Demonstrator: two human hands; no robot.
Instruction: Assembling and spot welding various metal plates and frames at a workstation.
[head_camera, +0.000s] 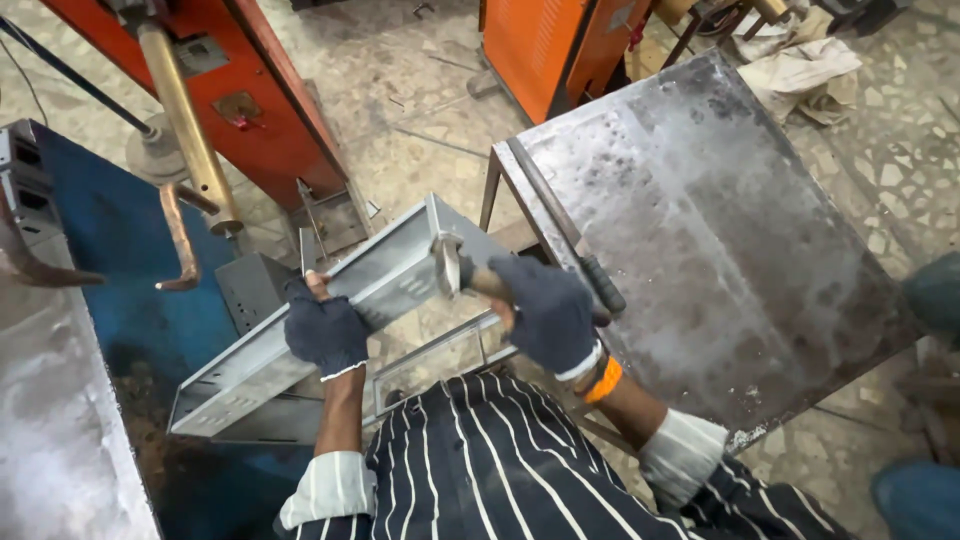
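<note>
Sheet-metal channel (300, 345) lies across my lap line, running from 8 o'clock up to 1 o'clock, open side up, far end raised toward the steel-topped table (720, 250).

Left hand (325, 330), gloved, is clamped over the near flange of the channel, thumb on the outer face. It takes the weight and stops twist.

Right hand (548, 312), gloved, is clenched round the handle of a hammer (455, 268); the head sits at the channel's upper end wall, touching or just off it, I cannot tell which.

How I judge this step goes well:
- Keep the left grip well back from the head, at 9 o'clock of the strike point, fingers off the flange edge.
- Short, flat blows; thin sheet dents if the face lands tilted.
- Brace the channel firmly, since an unsupported end will bounce.
- Watch the file-like bar with a dark grip (570, 235) lying on the table edge at 1 o'clock of my right hand; a back-swing could knock it.

Spot welder arm (190, 130), copper coloured, stands at 10 o'clock, well apart.
</note>
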